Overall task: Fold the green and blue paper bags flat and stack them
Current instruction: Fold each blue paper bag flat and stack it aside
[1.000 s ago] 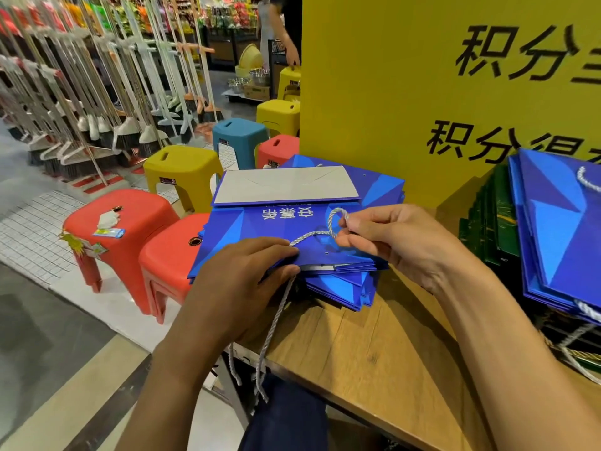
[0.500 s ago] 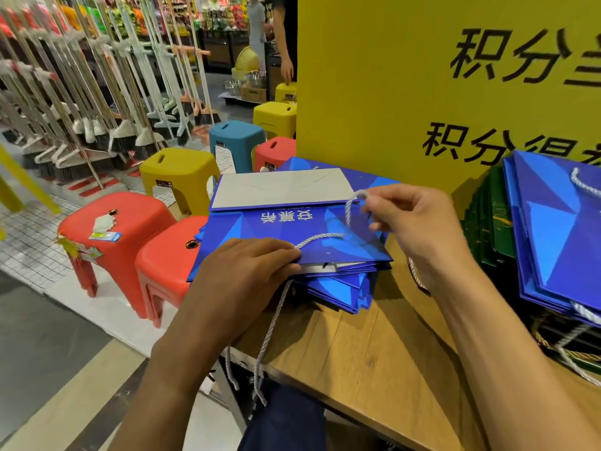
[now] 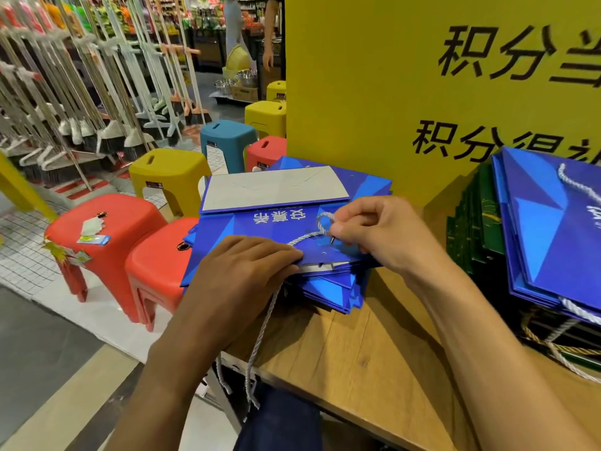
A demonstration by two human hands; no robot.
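Right at the middle, the left hand (image 3: 240, 275) lies palm down on the near edge of the top blue bag (image 3: 227, 229), fingers straight and held together, pressing it flat onto the stack of folded blue bags (image 3: 328, 289) beneath. Just beside it at two o'clock, the right hand (image 3: 377, 236) pinches the white cord handle (image 3: 305, 236) between thumb and forefinger, the other fingers curled. The cord loops above the pinch, passes under the left fingertips and hangs off the table edge toward six o'clock. The top bag's grey folded base faces up at twelve o'clock. The stack rests on the wooden table (image 3: 374, 353), overhanging its edge at nine o'clock. At three o'clock, well apart from the stack, more blue bags (image 3: 553, 229) lean tilted, with green bags (image 3: 471, 222) just beside them on their nine o'clock side. A yellow sign (image 3: 357, 92) stands behind at twelve o'clock. Red stools (image 3: 107, 219) sit on the floor at nine o'clock, and brooms (image 3: 81, 125) hang at ten.
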